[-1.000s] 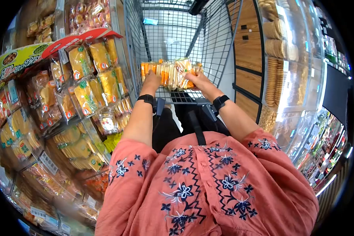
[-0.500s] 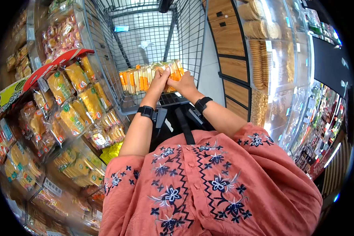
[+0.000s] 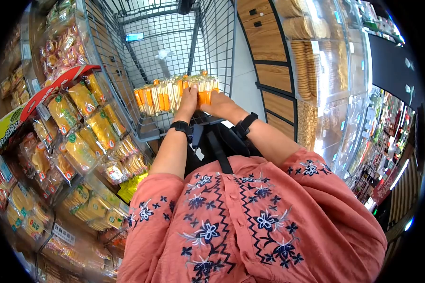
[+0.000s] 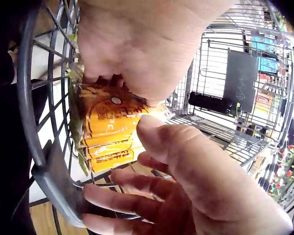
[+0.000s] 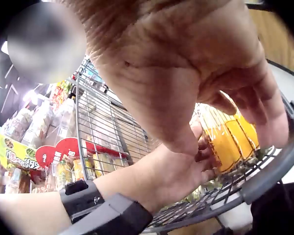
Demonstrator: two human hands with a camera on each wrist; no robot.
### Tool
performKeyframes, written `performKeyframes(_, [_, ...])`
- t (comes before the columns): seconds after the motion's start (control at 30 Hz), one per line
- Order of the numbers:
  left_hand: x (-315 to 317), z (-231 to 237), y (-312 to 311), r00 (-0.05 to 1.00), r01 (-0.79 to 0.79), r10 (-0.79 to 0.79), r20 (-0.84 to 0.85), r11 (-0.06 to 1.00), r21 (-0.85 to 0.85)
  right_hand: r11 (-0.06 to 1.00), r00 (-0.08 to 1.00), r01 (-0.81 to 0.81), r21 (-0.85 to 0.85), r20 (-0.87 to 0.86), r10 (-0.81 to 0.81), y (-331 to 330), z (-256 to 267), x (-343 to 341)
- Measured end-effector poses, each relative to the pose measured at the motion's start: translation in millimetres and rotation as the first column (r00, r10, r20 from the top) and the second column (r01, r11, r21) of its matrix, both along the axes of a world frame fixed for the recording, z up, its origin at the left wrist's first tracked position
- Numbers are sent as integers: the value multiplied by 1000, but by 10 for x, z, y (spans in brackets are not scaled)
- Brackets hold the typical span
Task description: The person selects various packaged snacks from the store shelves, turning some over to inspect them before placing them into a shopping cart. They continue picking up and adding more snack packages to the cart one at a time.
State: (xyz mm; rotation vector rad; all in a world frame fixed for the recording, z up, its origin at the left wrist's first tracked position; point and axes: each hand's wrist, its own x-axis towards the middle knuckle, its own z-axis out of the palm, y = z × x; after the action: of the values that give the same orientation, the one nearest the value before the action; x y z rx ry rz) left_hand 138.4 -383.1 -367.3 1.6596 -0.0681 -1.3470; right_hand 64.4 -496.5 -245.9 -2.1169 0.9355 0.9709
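Gripping orange-labelled packets [image 3: 163, 96] — left fingers [image 5: 206, 164] curled, right fingers [image 4: 132, 203] spread; dark lettering [image 4: 115, 159] unreadable

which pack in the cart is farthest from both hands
The leftmost orange pack in the head view; others sit nearer the left hand and right hand.

On the left of the head view, yellow-wrapped breads [image 3: 100, 129] stand in rows below a curved red sign [image 3: 59, 85], with pink-wrapped packets [image 3: 61, 53] above it and a bright yellow bag [image 3: 132, 188] lower down. On the right, wood-fronted drawers [image 3: 267, 43] stand beside stacked round biscuits [image 3: 302, 70] behind clear panels; farther right is a dark panel [image 3: 393, 68].
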Motion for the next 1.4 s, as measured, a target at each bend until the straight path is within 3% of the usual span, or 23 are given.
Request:
performKeyframes(0.07, [22, 75, -6, 969, 108, -129, 212, 989, 105, 998, 1000, -1, 67, 20, -1, -35, 3, -2])
performKeyframes(0.13, [-59, 166, 18, 903, 80, -141, 405, 983, 164, 995, 1000, -12, 100, 18, 10, -44, 10, 6])
performKeyframes(0.27, [-216, 318, 171, 660, 23, -197, 725, 970, 243, 993, 999, -43, 108, 17, 42, -26, 97, 35])
performKeyframes(0.33, [-115, 341, 199, 809, 198, -276, 518, 959, 202, 996, 997, -50, 76, 60, 45, 3, 106, 34])
performKeyframes(0.4, [-19, 247, 225, 893, 336, -338, 298, 940, 58, 990, 998, -50, 128, -23, 53, -4, 118, 93])
performKeyframes(0.47, [-45, 226, 286, 866, 303, -320, 385, 947, 106, 966, 987, -86, 243, -113, 116, -47, 185, 235])
performKeyframes(0.5, [-89, 200, 332, 845, 250, -288, 451, 958, 143, 969, 998, -50, 241, -37, 60, 1, 315, 279])
performKeyframes(0.57, [-72, 167, 463, 825, 221, -282, 489, 959, 180, 901, 996, -27, 433, 84, -10, 93, 600, 426])
performKeyframes(0.63, [212, 907, 743, 951, 194, -101, 293, 931, -309, 779, 972, -53, 625, 211, -104, 345, 1062, 696])
performKeyframes(0.67, [273, 1111, 865, 971, 140, -47, 234, 907, -398, 694, 947, -92, 714, 279, -161, 528, 1445, 840])
performKeyframes(0.73, [277, 1441, 1155, 970, 8, 89, 225, 918, -396, 496, 927, -156, 854, 299, -225, 967, 2446, 1100])
performKeyframes(0.8, [245, 1722, 1564, 918, -153, 248, 310, 941, -302, 221, 842, -403, 888, 454, -292, 1520, 3300, 1072])
performKeyframes(0.83, [208, 1815, 1789, 875, -232, 308, 372, 944, -235, 64, 807, -526, 848, 521, -278, 1705, 3682, 1106])
performKeyframes(0.9, [149, 1883, 2198, 817, -310, 328, 475, 943, -119, -381, 721, -677, 630, 463, -516, 2139, 3860, 1014])
performKeyframes(0.97, [-14, 1971, 2594, 661, -444, 435, 611, 884, -149, -585, 738, -666, 464, 294, -607, 2431, 4110, 805])
performKeyframes(1.03, [-32, 2285, 3011, 636, -481, 442, 633, 868, -123, -752, 801, -583, 306, 374, -468, 2604, 4403, 756])
performKeyframes(1.07, [-75, 2475, 3223, 687, -545, 544, 481, 824, -154, -819, 814, -521, 241, 428, -393, 2691, 4545, 733])
performKeyframes(1.1, [-140, 2649, 3441, 631, -566, 545, 553, 810, -152, -819, 824, -521, 240, 391, -410, 2810, 4635, 652])
performKeyframes(1.2, [-358, 3370, 4074, 507, -593, 553, 662, 780, -197, -771, 738, -584, 255, 562, -373, 2766, 4383, 388])
performKeyframes(1.27, [-517, 3902, 4456, 377, -654, 545, 749, 729, -202, -837, 758, -495, 232, 587, -285, 2943, 4547, 479])
performKeyframes(1.33, [-630, 4532, 4827, 285, -697, 371, 884, 713, -74, -870, 774, -413, 271, 608, -178, 3120, 4853, 543])
performKeyframes(1.37, [-688, 4831, 4995, 188, -716, 344, 920, 689, -112, -882, 759, -458, 108, 564, -325, 3424, 4716, 464])
performKeyframes(1.4, [-735, 5109, 5171, 91, -729, 313, 945, 668, -151, -872, 768, -479, 102, 529, -360, 3509, 4725, 364])
